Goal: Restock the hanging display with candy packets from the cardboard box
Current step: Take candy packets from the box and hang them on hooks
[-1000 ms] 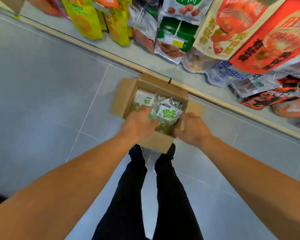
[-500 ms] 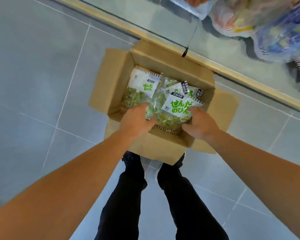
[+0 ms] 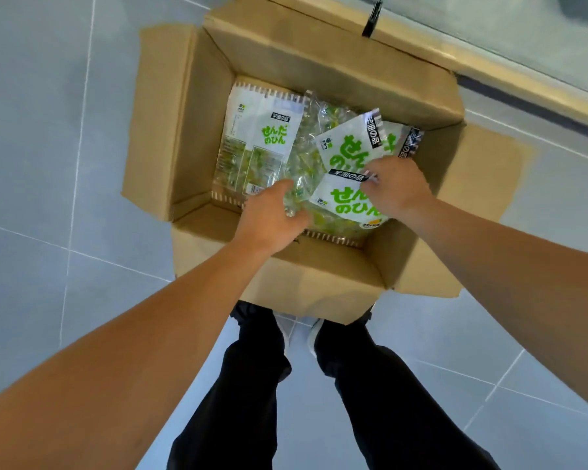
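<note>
Grey tiled floor (image 3: 48, 164) under me, open cardboard box (image 3: 197, 130) at twelve o'clock from my shoes, flaps splayed. Candy packets (image 3: 262, 137) lie heaped inside. My left hand (image 3: 269, 215) curls into the clear packet at seven o'clock of the pile; my right hand (image 3: 398, 188) pinches the top white-and-green packet (image 3: 340, 201).

— What are you seeing for surfaces?
— I'm looking at a matt brown cardboard box (image 3: 197, 130), glossy crinkled plastic candy packets (image 3: 262, 137), smooth grey floor tiles (image 3: 48, 164).
— Clothing?
— Black matt cloth trousers (image 3: 252, 401).
</note>
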`<state>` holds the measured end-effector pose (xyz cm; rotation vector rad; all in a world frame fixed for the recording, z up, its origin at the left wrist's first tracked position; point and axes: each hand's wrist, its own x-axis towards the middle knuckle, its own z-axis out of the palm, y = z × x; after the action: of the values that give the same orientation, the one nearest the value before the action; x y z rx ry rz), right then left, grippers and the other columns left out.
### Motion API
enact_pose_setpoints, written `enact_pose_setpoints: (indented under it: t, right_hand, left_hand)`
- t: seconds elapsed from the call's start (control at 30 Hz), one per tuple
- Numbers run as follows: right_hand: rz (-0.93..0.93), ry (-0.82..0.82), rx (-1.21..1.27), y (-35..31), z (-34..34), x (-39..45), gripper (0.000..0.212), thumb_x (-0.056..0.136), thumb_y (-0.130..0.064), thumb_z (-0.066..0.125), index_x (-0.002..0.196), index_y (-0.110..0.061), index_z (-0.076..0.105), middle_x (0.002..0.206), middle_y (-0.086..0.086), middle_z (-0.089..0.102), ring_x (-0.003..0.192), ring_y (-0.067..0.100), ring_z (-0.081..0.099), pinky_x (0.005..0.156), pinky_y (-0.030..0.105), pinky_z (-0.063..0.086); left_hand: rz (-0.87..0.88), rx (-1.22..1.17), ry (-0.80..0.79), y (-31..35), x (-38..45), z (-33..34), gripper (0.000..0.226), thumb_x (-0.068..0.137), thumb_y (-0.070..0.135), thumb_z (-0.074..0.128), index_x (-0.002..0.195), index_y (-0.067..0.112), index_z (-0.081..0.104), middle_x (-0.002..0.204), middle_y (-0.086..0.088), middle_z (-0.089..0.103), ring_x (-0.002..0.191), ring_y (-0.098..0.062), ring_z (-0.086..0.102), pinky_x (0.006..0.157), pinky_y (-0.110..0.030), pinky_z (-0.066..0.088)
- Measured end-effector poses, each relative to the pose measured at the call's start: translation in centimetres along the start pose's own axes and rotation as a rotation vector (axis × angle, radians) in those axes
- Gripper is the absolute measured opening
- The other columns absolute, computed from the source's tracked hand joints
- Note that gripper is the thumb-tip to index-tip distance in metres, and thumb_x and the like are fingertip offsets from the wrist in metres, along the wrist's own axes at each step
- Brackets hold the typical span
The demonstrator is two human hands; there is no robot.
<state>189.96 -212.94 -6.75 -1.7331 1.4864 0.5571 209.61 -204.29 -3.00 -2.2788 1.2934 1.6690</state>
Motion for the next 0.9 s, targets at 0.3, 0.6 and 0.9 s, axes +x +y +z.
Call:
enact_pose_setpoints:
  t: [0.3,0.6,0.9]
  right_hand:
    - [-0.504,0.081,-0.035,-4.4,-7.4,-11.1,0.022,0.089,-0.011,0.063,0.069,-0.017,0.055,0.063,0.014,0.061,0.063,0.037,0.058,0.064,0.034,0.034]
    - [-0.188,0.314,0.207,-11.9,-16.6,-18.0,0.045,0.085,-0.020,0.064,0.129,-0.021,0.058,0.126,0.005,0.060,0.124,0.028,0.048,0.102,0.039,0.040]
    - [0.086,0.289,0.789,-17.1,-19.4,-31.5,0.120,0.068,-0.020,0.087,0.156,-0.021,0.004,0.159,0.004,0.020,0.144,0.020,0.028,0.112,0.032,0.033]
  left_hand:
    - [0.164,-0.034,-0.168,3.4,-6.3,-4.6,0.074,0.075,0.026,0.081,0.142,0.025,0.048,0.134,0.009,0.055,0.111,-0.008,0.056,0.076,-0.011,0.035]
    - [0.116,-0.426,-0.063,6.6,-14.5,-11.5,0.020,0.083,0.018,0.075,0.100,0.026,0.070,0.087,0.018,0.069,0.076,0.003,0.064,0.059,-0.011,0.046]
    - [-0.029,-0.820,-0.170,8.5,-28.4,-18.8,0.024,0.085,0.021,0.075,0.108,0.017,0.068,0.105,-0.005,0.074,0.098,-0.018,0.068,0.079,-0.031,0.051]
